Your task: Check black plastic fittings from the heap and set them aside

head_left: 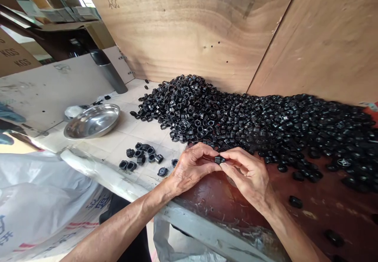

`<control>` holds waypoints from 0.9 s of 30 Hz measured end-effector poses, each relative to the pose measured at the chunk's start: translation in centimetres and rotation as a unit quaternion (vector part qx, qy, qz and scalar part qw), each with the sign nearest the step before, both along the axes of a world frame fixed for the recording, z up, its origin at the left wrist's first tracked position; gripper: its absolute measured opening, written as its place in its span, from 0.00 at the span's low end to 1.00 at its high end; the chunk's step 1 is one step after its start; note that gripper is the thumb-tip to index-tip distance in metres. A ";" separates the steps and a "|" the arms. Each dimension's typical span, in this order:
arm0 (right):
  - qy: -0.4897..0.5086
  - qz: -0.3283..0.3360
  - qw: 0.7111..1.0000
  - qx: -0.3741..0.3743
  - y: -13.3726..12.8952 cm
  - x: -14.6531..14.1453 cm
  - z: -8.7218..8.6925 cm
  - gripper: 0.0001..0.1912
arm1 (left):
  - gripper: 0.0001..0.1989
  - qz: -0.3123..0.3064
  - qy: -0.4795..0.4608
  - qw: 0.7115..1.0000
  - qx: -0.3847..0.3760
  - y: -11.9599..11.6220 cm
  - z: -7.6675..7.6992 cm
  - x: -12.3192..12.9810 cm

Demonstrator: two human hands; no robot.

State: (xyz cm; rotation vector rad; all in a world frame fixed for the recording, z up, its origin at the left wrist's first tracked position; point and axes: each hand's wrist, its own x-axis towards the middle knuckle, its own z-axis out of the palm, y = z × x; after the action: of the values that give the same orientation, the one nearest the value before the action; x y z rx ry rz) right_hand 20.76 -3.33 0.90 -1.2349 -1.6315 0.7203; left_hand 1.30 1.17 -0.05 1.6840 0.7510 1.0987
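Small black part (219, 159) — pinched between left grip (190, 164) and right grip (253, 176), both nearly closed.

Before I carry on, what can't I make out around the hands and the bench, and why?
All in the head view:
Small black plastic piece: partly covered by fingertips of the left hand and right hand.
Heap of black plastic rings: lower layers, buried under upper ones.
Spread of rounded black pieces: right end, cut off by the edge.
Whitish bundle: partly hidden by the shiny round metal bowl.
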 end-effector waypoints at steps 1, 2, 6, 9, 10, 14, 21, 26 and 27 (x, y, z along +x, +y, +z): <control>0.001 -0.001 1.000 0.001 0.0 0.0 0.0 0.07 | 0.14 -0.001 -0.006 1.000 -0.004 0.0 0.2 0.0; 0.001 -0.004 1.000 0.003 0.0 0.0 0.0 0.06 | 0.14 -0.005 -0.009 1.000 -0.009 0.0 0.4 0.0; -0.003 -0.010 1.000 0.004 0.1 -0.2 0.0 0.07 | 0.11 -0.001 -0.005 1.000 -0.011 -0.2 0.9 0.0; -0.049 -0.016 0.998 0.032 0.2 -0.5 -0.2 0.08 | 0.10 0.001 -0.013 1.000 -0.014 -0.3 0.8 0.1; -0.071 -0.021 0.996 0.045 0.1 -0.5 -0.2 0.08 | 0.10 -0.003 -0.015 1.000 -0.015 -0.3 0.8 0.1; -0.134 -0.043 0.988 0.063 0.1 -0.7 -0.5 0.17 | 0.10 -0.020 -0.015 1.000 -0.016 -0.3 0.3 0.2; -0.088 -0.089 0.991 0.037 0.1 -0.7 -0.8 0.12 | 0.10 -0.041 -0.022 0.997 -0.053 -0.7 -0.1 0.6; -0.070 -0.013 0.997 0.038 -0.1 -0.2 -0.5 0.08 | 0.10 -0.011 -0.049 0.993 -0.109 -0.7 0.5 0.8; -0.085 -0.013 0.995 0.044 0.0 -0.1 -0.5 0.08 | 0.10 -0.008 -0.040 0.994 -0.105 -0.7 0.5 0.7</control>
State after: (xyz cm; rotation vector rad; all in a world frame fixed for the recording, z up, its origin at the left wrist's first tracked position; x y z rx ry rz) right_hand 20.67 -3.32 0.38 -1.2792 -1.7616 0.5324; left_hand 2.03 0.49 0.49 1.4572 0.7734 1.0326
